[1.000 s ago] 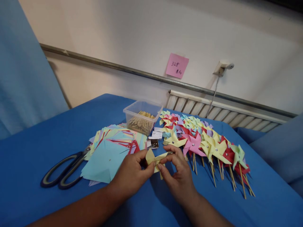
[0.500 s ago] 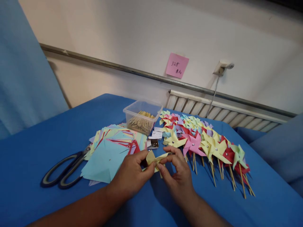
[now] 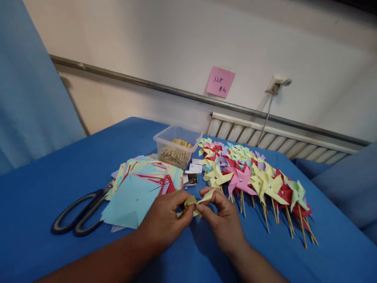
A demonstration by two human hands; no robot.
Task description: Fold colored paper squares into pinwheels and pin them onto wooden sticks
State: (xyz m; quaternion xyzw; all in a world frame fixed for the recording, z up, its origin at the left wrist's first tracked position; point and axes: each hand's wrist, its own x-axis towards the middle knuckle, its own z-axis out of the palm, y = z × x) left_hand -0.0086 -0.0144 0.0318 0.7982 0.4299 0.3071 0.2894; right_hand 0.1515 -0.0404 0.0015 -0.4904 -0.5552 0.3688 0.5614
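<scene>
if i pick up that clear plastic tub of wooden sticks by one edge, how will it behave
The clear plastic tub looks thin-walled, so its rim would probably flex. Its thin wooden sticks fill only the lower part, so it is likely light. They lie loose and could slide toward the low side if tilted.

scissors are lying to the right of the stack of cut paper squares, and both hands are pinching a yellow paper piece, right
Not quite. The head view shows the scissors lying to the left of the stack of cut paper squares, not the right; the finished pinwheels are what lie on the right. The rest holds: the left hand and right hand both pinch the yellow paper piece.
</scene>
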